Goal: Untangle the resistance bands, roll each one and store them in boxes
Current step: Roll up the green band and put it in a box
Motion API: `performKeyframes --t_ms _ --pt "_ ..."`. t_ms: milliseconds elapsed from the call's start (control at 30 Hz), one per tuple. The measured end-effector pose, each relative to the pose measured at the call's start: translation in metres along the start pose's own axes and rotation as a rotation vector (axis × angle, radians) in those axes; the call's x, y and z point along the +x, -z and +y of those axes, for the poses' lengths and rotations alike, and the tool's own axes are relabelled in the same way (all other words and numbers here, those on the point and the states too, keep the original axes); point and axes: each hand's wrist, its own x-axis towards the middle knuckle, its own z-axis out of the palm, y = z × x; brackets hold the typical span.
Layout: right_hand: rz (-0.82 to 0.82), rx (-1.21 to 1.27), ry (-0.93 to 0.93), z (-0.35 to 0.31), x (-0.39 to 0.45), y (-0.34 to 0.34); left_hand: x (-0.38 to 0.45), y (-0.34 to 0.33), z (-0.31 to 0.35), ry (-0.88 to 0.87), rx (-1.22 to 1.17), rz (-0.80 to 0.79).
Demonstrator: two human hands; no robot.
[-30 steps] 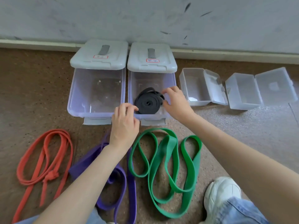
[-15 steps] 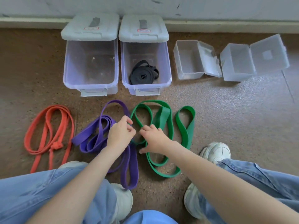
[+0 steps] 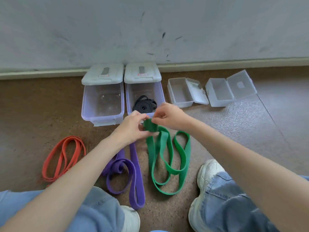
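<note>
Above the floor, the left hand and right hand pinch the green band's rolled end. Its loops trail lengthwise toward the person.

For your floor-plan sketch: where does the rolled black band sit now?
In the head view the rolled black band lies inside the right large lidded box, left of the two small open boxes, just beyond both hands.
</note>
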Motion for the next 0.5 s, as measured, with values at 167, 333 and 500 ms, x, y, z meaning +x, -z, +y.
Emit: performKeyframes --t_ms 167,333,500 --pt "0.303 0.521 0.076 -0.059 -0.055 0.079 -0.025 0.057 0.088 -0.129 -0.434 0.178" --pt "0.296 0.7 0.307 -0.097 -0.109 0.103 -0.062 0.098 0.142 -0.225 -0.788 0.087" --pt "0.421 0.768 0.285 -0.105 -0.117 0.099 -0.077 0.104 0.158 -0.2 -0.868 -0.072"
